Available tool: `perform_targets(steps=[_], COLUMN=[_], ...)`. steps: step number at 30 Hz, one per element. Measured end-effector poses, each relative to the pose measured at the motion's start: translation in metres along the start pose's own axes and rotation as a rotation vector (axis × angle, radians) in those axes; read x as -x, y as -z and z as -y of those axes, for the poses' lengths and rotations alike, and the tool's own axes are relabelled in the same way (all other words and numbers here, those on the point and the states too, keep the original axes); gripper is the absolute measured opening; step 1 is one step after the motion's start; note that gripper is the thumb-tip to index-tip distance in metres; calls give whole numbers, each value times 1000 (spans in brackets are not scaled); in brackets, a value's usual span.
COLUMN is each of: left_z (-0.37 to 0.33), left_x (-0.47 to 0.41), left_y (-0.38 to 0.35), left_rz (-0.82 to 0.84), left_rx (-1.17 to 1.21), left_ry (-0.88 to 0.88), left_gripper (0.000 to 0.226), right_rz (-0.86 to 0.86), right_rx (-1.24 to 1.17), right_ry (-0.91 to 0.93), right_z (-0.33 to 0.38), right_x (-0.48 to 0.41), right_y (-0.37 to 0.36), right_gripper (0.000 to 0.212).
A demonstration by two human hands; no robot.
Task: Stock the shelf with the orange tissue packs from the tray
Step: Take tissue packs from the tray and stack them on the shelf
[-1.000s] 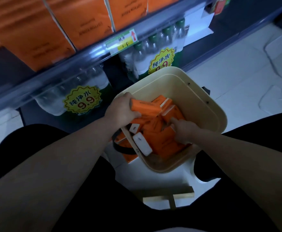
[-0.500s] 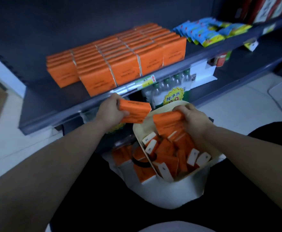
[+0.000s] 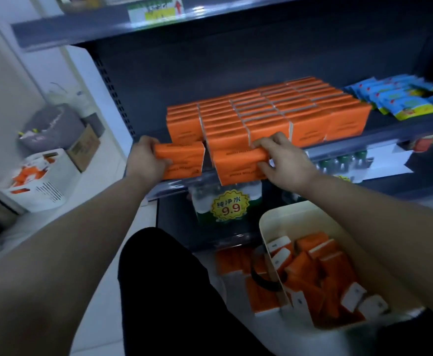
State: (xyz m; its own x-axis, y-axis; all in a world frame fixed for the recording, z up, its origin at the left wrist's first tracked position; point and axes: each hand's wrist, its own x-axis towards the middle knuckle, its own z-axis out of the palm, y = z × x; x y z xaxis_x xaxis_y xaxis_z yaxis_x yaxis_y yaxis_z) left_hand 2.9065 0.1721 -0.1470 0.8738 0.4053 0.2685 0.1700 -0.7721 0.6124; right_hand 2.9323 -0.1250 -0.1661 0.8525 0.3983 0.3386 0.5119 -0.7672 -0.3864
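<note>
Both hands at shelf front edge, each with a grip pinched on one orange pack: left hand (image 3: 143, 160) holds the left pack (image 3: 182, 160), right hand (image 3: 282, 160) holds the right pack (image 3: 238, 167). Both packs sit upright at the lip of the shelf (image 3: 389, 129), just in front of the stocked rows (image 3: 266, 111), touching or nearly so, cannot tell. Risk: little ledge is left ahead of the rows, so a pack released too far out could tip off the lip and drop toward the water bottles (image 3: 225, 204) below; pushing hard could also shove the rows askew. More packs wait loose in the cream tray (image 3: 266, 222) at lower right, so the task looks far from done. Shelf is dark metal, smooth, with a clear price rail in front; blue snack bags (image 3: 400, 98) lie beside the rows on the right. Dim shop aisle, pale tiled floor (image 3: 102, 291), white crate (image 3: 40, 181) with more orange packs at left.
</note>
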Motion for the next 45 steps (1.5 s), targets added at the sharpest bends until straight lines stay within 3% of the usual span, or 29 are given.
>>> perform_targets(steps=[5,11,24,33,38,41,45], left_z=[17,13,33,39,35,40,51], left_x=[-32,-76,-146,-173,-170,-161,-147], left_y=[11,0,-32,-59,-46,-33,-34], left_rz=[-48,-67,185,269,281,349,352], left_rx=[29,21,297,402,612,587,30], left_ry=[42,69,120,196,267,90,-203], left_gripper=[44,43,18,28,7,37,72], right_rz=[-24,-47,-1,101,100,60,28], right_rx=[90,170,218,171,149,129,171], right_ry=[108,74,28,-49,-106,-143,-164], right_z=[30,55,79,79,81,83,83], right_x=[-41,-81,-136,-156,-173,-184,-191], right_y=[-14,-25,-61,-71,-76,-86,-102], right_gripper=[46,47,45,45,45,47,48])
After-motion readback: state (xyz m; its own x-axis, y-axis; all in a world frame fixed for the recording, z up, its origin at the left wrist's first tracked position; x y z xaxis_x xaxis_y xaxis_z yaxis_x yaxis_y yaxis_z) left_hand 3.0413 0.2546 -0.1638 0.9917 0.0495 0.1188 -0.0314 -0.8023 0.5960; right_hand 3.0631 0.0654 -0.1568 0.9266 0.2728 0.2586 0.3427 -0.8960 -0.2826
